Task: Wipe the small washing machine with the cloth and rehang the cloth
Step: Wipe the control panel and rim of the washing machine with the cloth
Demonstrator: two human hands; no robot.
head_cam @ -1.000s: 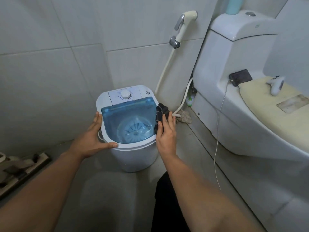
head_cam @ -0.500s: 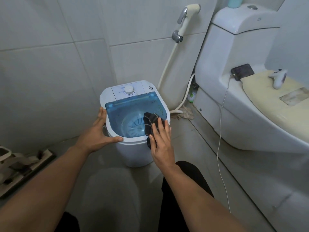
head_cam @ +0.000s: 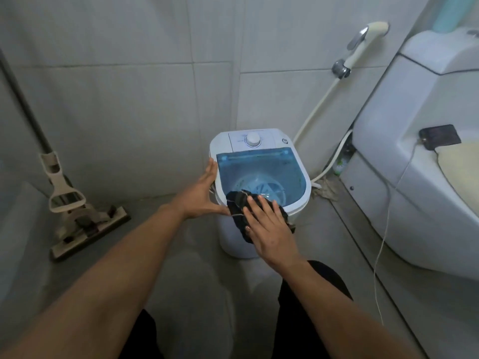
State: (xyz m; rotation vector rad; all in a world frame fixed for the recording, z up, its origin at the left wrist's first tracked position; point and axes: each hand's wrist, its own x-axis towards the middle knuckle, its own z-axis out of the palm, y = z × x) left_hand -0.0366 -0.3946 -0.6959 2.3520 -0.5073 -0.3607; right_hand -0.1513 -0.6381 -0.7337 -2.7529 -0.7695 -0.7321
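Observation:
A small white washing machine with a clear blue lid and a round dial stands on the floor against the tiled wall. A dark cloth lies over the near rim of the lid and hangs down the front. My right hand presses flat on the cloth, fingers spread. My left hand clasps the machine's left side, thumb along the front rim.
A toilet fills the right side, with a dark phone and its white cable on the ledge. A bidet sprayer and hose hang on the wall behind. A flat mop leans at the left.
My right hand slid the cloth from the lid's right edge across to the near front rim. My left hand stayed on the machine's left side. The view shifted left, showing the mop.

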